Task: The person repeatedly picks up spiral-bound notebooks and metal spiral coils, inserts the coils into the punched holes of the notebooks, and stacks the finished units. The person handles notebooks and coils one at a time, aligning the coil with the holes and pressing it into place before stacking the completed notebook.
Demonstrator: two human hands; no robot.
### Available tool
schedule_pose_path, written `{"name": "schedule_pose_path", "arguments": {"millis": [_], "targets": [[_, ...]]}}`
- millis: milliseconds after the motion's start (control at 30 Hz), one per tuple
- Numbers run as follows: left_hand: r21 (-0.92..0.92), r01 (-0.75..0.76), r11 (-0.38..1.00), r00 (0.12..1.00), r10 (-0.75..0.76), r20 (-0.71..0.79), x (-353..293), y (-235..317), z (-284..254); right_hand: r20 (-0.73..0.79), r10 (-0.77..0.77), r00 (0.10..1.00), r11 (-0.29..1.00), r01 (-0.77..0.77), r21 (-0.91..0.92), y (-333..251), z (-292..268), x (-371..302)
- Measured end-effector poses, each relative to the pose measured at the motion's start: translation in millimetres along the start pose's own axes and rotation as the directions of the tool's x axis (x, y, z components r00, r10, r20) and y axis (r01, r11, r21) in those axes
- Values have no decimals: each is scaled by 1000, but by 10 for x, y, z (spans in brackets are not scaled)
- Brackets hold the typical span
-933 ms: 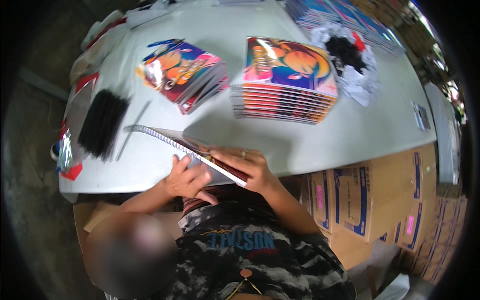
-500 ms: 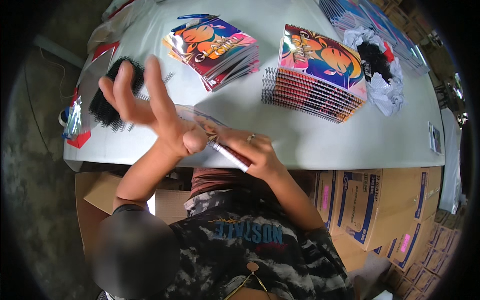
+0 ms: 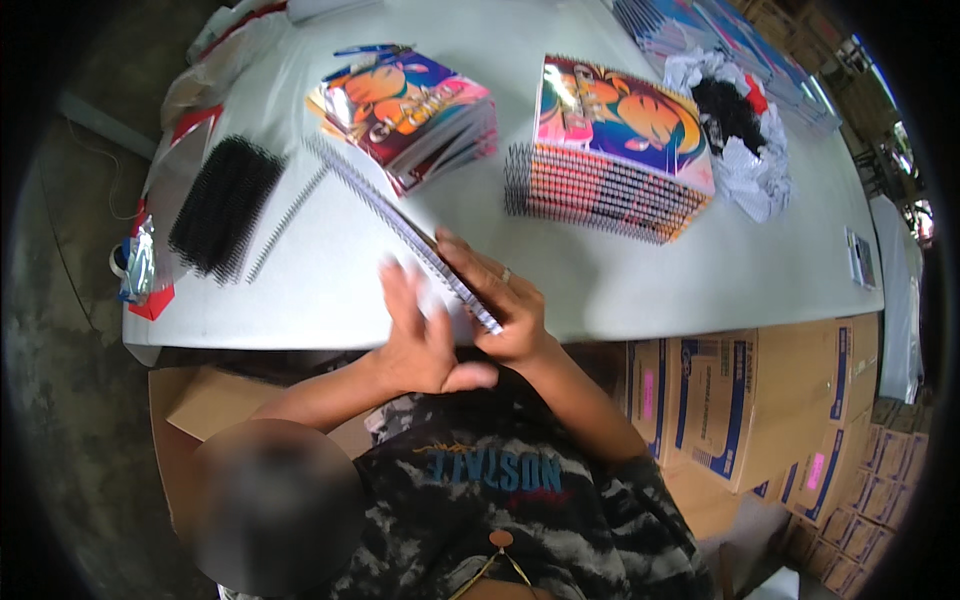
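Observation:
My right hand (image 3: 515,310) grips a notebook (image 3: 485,312) near the table's front edge, turned so that its bound edge faces up and left. Along that edge runs a spiral coil (image 3: 385,215), its far end reaching out toward the left stack; how far it is threaded cannot be made out. Beside the near end of the bound edge, my left hand (image 3: 425,335) is open, fingers apart and slightly blurred, holding nothing. A single loose coil (image 3: 288,225) lies to the left, next to a dense bundle of black coils (image 3: 228,205).
Unevenly piled notebooks (image 3: 415,115) bear blue-handled pliers (image 3: 372,52). Right of them rises a neat stack of coil-bound notebooks (image 3: 625,150). Crumpled white wrapping with black material (image 3: 735,120) lies farther right. Cardboard boxes (image 3: 740,400) stand under the table (image 3: 640,285).
My left hand has come down and right from above the table to beside the notebook. The notebook has turned edge-on, and the coil along it now shows.

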State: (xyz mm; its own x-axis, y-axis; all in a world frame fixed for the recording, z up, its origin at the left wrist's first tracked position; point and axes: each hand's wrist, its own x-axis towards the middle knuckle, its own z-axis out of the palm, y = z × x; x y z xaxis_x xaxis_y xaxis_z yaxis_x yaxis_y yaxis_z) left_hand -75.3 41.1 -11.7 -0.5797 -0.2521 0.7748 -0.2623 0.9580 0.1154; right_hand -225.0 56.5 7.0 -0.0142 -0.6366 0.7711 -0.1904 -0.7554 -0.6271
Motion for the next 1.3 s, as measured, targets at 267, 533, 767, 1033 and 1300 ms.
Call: {"name": "schedule_pose_path", "arguments": {"millis": [267, 533, 767, 1033, 1300], "targets": [[-465, 675, 573, 727, -624, 287, 875, 183, -1014, 201, 8, 980, 962, 47, -268, -661, -374, 622], [-751, 660, 20, 614, -589, 525, 956, -298, -631, 5, 623, 782, 770, -614, 173, -409, -344, 483], [-504, 752, 426, 660, -490, 570, 1134, -449, -638, -140, 477, 867, 845, -497, -199, -441, -206, 399], [-723, 560, 405, 685, -718, 128, 1598, -348, -341, -803, 176, 569, 944, 134, 302, -477, -803, 926], [36, 621, 783, 784, -621, -8, 1659, -435, 707, -760, 52, 648, 600, -629, -495, 439, -1741, 217]]}}
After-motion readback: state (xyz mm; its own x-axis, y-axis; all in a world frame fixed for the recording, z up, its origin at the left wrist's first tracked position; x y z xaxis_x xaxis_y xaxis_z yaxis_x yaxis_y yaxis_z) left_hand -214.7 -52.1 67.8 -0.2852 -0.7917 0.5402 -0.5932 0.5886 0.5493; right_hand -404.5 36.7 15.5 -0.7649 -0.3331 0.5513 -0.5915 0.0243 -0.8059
